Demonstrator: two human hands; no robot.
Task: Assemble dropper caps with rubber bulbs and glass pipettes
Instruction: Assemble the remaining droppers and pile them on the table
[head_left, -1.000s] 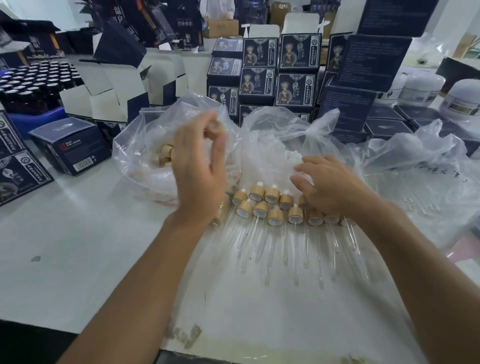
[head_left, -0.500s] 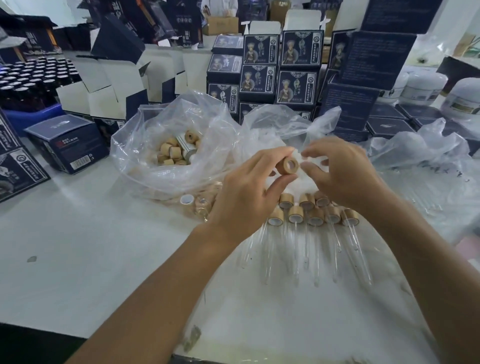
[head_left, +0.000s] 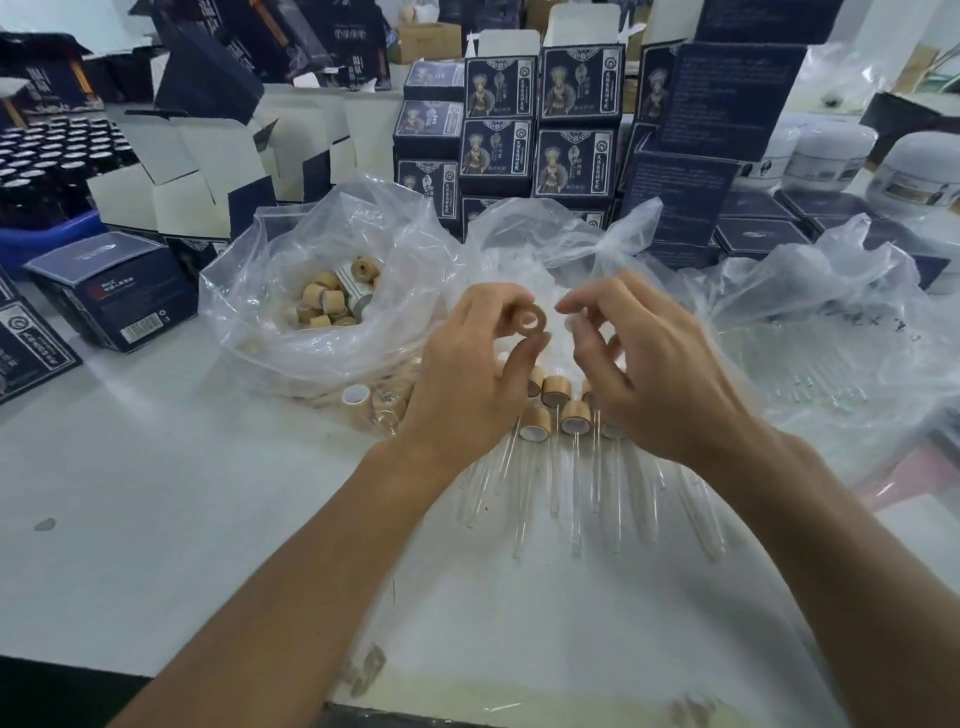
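My left hand pinches a round wooden dropper cap between thumb and fingers, its hole facing me. My right hand is just right of the cap, thumb and forefinger pinching what looks like a small white rubber bulb, blurred. Below both hands several finished droppers lie in rows on the table, their glass pipettes pointing toward me. A clear bag of loose wooden caps sits to the left, a bag of white bulbs behind the hands, and a bag of glass pipettes to the right.
Stacks of dark blue printed boxes stand behind the bags. A blue tray of dark bottles is at far left, with a blue box lying near it. White jars stand at back right. The white table spreads left of my arms.
My left hand lifted a cap from the left bag and brought it to the middle. My right hand rose from the dropper row to meet it; both now sit slightly higher.
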